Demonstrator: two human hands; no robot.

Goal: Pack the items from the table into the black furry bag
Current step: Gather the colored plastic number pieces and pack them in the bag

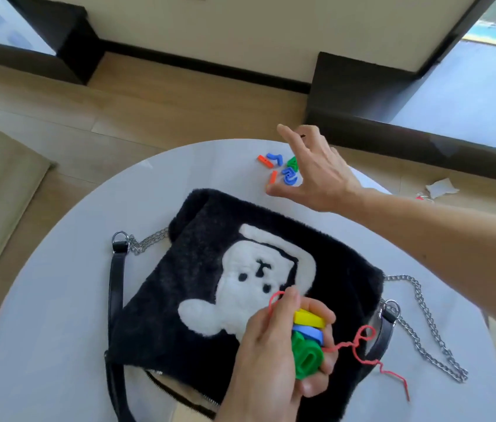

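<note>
The black furry bag (198,287) with a white plush face lies flat on the round white table (57,315), its zipper open at the near edge. My left hand (274,354) hovers over the bag's near side, shut on a stack of yellow, blue and green plastic pieces (307,342) threaded on a red string (362,351). My right hand (313,169) is stretched to the far side of the table with fingers spread, just above a small pile of loose blue, orange and green plastic pieces (280,167). Part of that pile is hidden under the hand.
The bag's black strap (116,287) runs down its left side, and silver chain (432,327) trails across the table on the right. Wooden floor surrounds the table. A white scrap (441,187) lies on the floor at the right. Dark window sills stand beyond.
</note>
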